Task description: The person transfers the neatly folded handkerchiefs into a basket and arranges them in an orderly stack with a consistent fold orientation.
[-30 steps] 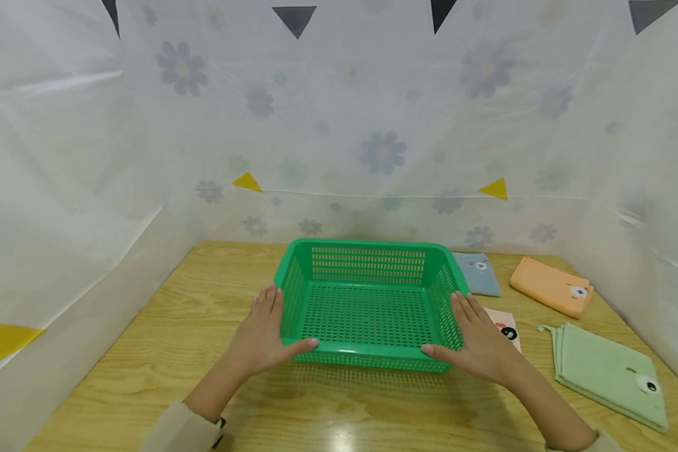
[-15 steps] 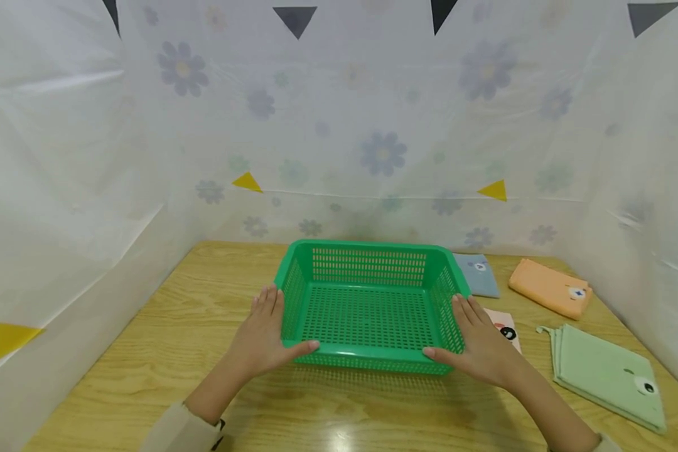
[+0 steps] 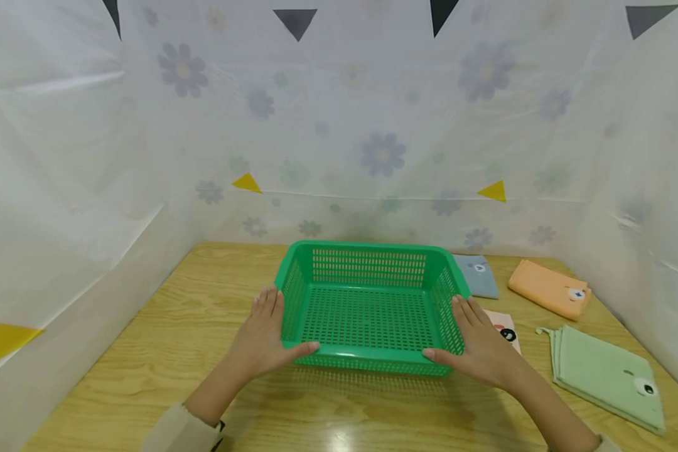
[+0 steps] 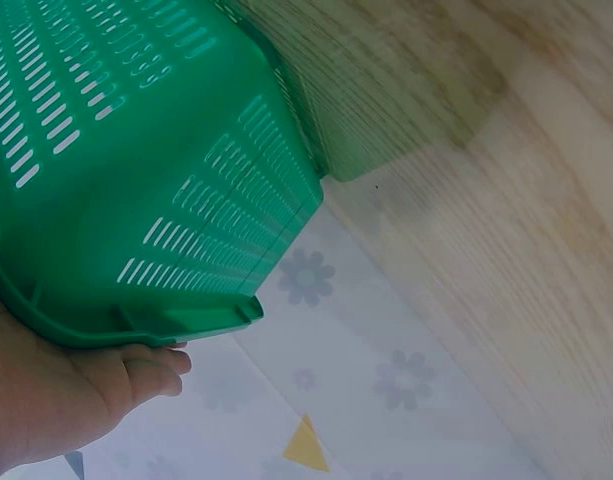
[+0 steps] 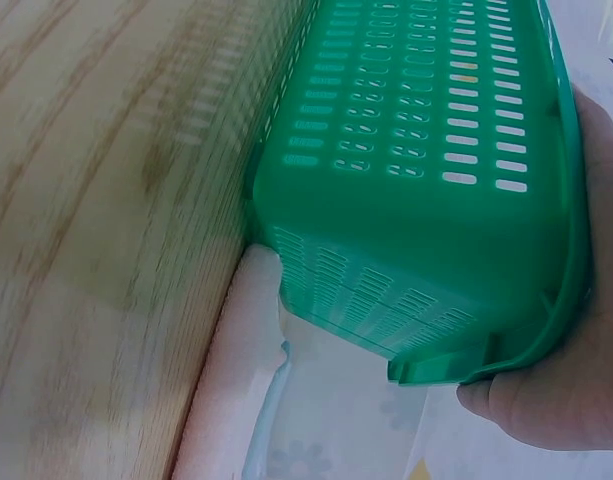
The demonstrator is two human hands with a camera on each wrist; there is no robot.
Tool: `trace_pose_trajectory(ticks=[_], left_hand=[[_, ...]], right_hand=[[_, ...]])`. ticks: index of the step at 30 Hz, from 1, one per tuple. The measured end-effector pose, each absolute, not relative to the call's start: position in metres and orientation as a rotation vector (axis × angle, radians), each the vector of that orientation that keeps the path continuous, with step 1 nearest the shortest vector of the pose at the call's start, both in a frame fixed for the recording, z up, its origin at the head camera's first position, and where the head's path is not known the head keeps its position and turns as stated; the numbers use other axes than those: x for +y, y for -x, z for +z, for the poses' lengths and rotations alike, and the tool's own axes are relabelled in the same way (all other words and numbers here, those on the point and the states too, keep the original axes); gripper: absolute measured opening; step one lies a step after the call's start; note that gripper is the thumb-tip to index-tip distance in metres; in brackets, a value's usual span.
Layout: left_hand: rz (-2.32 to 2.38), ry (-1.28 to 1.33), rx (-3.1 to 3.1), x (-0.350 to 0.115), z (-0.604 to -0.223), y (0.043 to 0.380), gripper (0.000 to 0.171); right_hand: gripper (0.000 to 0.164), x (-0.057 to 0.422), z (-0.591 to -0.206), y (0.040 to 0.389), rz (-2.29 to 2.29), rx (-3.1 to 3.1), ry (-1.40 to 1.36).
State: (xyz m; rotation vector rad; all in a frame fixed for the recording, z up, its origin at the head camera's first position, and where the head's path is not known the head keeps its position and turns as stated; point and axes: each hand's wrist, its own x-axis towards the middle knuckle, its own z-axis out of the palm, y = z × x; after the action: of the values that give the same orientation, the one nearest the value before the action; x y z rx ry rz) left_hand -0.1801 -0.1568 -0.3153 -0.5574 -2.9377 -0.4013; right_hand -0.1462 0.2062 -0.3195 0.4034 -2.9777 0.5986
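A green plastic basket [image 3: 367, 355] with slotted walls sits on the wooden table, with nothing inside it. My left hand [image 3: 260, 339] rests on its near left corner, fingers straight along the side rim and thumb on the front rim. Mirroring it, my right hand [image 3: 486, 348] lies on the near right corner. In the left wrist view the basket's outer wall [image 4: 116, 220] fills the upper left, above the hand [image 4: 56, 395]. The right wrist view shows the right hand [image 5: 566, 380] against the rim and a pink folded cloth [image 5: 231, 370] beside the basket's base.
Right of the basket lie a blue folded cloth [image 3: 477, 276], an orange folded cloth [image 3: 548, 290] and a green folded cloth [image 3: 604, 376]. The pink cloth is partly hidden by the right hand. White flowered sheeting [image 3: 339, 125] encloses the table [image 3: 169, 333] on the back and sides.
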Motion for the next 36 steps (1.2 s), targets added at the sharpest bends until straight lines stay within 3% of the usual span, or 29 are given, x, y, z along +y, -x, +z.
trace_pose_trajectory(ticks=[36], left_hand=[[-0.412, 0.691, -2.973, -0.169, -0.307, 0.197, 0.114]], right_hand=[[0.106, 0.207, -0.32, 0.145, 0.599, -2.974, -0.399]])
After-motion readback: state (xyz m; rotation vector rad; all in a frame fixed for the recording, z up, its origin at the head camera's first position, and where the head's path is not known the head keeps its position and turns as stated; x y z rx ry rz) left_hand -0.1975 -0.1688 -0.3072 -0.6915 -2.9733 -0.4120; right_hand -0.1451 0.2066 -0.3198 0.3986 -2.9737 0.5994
